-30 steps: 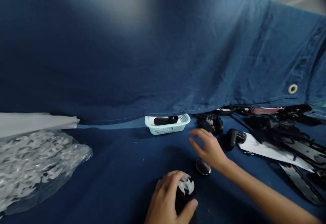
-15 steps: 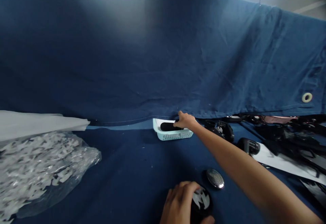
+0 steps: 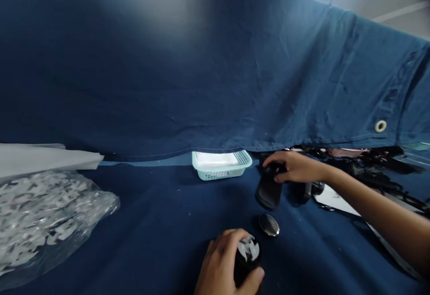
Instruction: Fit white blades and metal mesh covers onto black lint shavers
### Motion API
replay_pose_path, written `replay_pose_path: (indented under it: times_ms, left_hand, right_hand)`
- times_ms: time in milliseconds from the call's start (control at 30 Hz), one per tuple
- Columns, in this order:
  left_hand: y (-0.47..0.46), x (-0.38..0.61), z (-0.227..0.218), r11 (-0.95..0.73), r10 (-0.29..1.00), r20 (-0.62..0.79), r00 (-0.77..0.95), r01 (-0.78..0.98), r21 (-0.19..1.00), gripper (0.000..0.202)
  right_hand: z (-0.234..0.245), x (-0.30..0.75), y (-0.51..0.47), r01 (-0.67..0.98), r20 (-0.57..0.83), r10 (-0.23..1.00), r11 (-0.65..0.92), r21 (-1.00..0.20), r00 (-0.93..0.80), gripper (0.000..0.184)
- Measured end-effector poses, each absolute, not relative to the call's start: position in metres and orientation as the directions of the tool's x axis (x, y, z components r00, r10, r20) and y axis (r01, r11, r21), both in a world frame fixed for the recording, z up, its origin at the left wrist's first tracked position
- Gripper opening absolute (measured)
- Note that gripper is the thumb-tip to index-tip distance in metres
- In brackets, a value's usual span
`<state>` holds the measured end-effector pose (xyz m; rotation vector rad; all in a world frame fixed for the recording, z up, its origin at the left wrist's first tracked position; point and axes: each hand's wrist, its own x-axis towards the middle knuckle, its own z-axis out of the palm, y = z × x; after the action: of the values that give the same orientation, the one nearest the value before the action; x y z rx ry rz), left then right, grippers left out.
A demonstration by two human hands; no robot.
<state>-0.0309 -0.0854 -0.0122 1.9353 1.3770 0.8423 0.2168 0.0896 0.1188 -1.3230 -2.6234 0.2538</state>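
Observation:
My left hand (image 3: pixel 225 261) is closed round a black round-topped object (image 3: pixel 247 252), which has grey-white jagged shapes on its face and stands on the blue cloth. Its lower part is hidden by my fingers. Further off to the right, my right hand (image 3: pixel 294 166) grips the upper end of a smooth black elongated piece (image 3: pixel 270 190), slightly blurred, whose exact kind I cannot tell. Between the two hands lies an oval metal piece (image 3: pixel 269 225) with a perforated silver surface. A light-blue plastic basket (image 3: pixel 220 173) sits left of my right hand, with white material inside.
A clear plastic bag (image 3: pixel 57 219) of grey-white jagged pieces lies at the left, below a white sheet (image 3: pixel 50 158). A blue cloth curtain (image 3: pixel 188 84) hangs across the back. Several black parts and a white board (image 3: pixel 336 200) crowd the right side.
My right hand has lifted the black elongated piece out of the basket and carried it right and nearer. My left hand stays round the black round-topped object. The whole view has shifted slightly.

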Motion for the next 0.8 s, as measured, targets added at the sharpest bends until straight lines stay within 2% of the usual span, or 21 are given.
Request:
replay_pose_path:
  times_ms: [67, 200, 267, 300, 400, 467, 567, 667, 800]
  left_hand:
    - [-0.085, -0.031, -0.014, -0.292, 0.952, 0.175, 0.251, 0.571, 0.768, 0.047]
    - [-0.086, -0.03, -0.015, -0.316, 0.947, 0.216, 0.238, 0.568, 0.76, 0.046]
    - [-0.087, -0.029, -0.015, -0.311, 0.949, 0.221, 0.224, 0.564, 0.765, 0.045]
    - [-0.088, -0.029, -0.015, -0.308, 0.95, 0.22, 0.221, 0.563, 0.767, 0.046]
    - [-0.089, -0.029, -0.016, -0.298, 0.954, 0.219, 0.206, 0.555, 0.777, 0.046]
    - [-0.09, -0.029, -0.016, -0.287, 0.958, 0.223, 0.183, 0.538, 0.793, 0.046]
    - [-0.093, -0.027, -0.017, -0.256, 0.967, 0.213, 0.141, 0.511, 0.82, 0.05]
    - [-0.095, -0.026, -0.018, -0.22, 0.975, 0.2, 0.094, 0.497, 0.839, 0.057]
    - [-0.097, -0.027, -0.018, -0.225, 0.974, 0.2, 0.103, 0.507, 0.832, 0.059]
  right_hand:
    - [0.098, 0.222, 0.089, 0.725, 0.002, 0.746, 0.648, -0.234, -0.666, 0.045]
    - [0.073, 0.225, 0.107, 0.665, -0.091, 0.664, 0.713, -0.223, -0.742, 0.022]
    - [0.069, 0.228, 0.115, 0.655, -0.111, 0.648, 0.726, -0.211, -0.754, 0.021]
    - [0.069, 0.229, 0.117, 0.657, -0.113, 0.649, 0.726, -0.202, -0.752, 0.026]
    - [0.074, 0.23, 0.108, 0.688, -0.073, 0.687, 0.708, -0.159, -0.723, 0.06]
    - [0.077, 0.226, 0.089, 0.714, -0.016, 0.719, 0.688, -0.127, -0.695, 0.068]
    - [0.07, 0.209, 0.05, 0.734, 0.015, 0.738, 0.673, -0.091, -0.674, 0.052]
    - [0.046, 0.19, 0.017, 0.748, -0.011, 0.749, 0.661, -0.057, -0.662, 0.05]
    - [0.021, 0.177, 0.001, 0.76, -0.006, 0.762, 0.645, -0.076, -0.647, 0.034]
